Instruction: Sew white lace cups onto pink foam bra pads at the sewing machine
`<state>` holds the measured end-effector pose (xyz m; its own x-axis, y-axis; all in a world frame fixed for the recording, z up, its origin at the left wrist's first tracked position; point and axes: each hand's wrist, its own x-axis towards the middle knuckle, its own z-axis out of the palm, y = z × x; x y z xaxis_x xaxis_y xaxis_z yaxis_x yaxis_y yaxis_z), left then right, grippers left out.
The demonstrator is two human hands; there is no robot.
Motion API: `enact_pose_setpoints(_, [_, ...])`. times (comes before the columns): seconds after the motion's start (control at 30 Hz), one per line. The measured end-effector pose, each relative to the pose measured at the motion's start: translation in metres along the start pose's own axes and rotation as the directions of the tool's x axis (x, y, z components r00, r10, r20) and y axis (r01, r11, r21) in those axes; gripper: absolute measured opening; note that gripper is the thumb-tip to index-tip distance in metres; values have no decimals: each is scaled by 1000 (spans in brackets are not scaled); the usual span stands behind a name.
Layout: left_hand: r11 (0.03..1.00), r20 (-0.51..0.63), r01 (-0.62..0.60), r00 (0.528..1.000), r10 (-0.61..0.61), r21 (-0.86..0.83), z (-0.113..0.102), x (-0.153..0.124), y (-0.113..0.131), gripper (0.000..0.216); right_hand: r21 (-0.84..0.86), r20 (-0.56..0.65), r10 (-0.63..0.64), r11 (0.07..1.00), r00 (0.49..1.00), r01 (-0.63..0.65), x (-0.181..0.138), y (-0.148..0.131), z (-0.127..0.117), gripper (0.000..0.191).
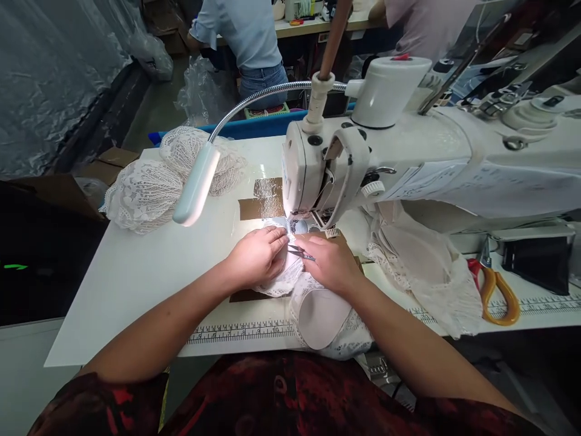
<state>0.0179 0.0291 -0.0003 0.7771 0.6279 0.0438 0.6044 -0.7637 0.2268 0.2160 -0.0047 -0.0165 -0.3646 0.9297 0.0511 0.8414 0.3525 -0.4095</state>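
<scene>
Under the sewing machine's needle area [293, 221] lies a piece of white lace fabric [284, 281], lit by the lamp. My left hand [256, 257] presses on this lace from the left, fingers together and bent over its edge. My right hand [331, 263] is closed around small dark thread snips [302, 253], their pointed blades toward the left hand and close over the lace. A smooth pale moulded cup [323, 318] with lace around it hangs from the work toward the table's front edge, below my right wrist.
Stacked lace pieces [145, 191] lie at the left, behind a bendable lamp [197, 184]. More lace cups [417, 260] sit right of the needle, beside orange-handled scissors [499, 297]. A printed ruler [240, 332] runs along the front edge. Two people work at a table behind.
</scene>
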Motion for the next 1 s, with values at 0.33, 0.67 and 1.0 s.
enact_pose_setpoints(0.33, [987,109,-110,989,97,115,-11,17,-25,51,-49,17,50,998,999,-49,0,-1,0,36])
enact_pose_setpoints(0.67, [961,43,-196,981,192,192,-6,14,-24,41,-48,57,9,999,998,-6,0,-2,-4,37])
enact_pose_setpoints(1.0, [972,-13,-190,981,194,138,5,14,-35,43,-45,77,45,998,996,-42,6,-3,-1,41])
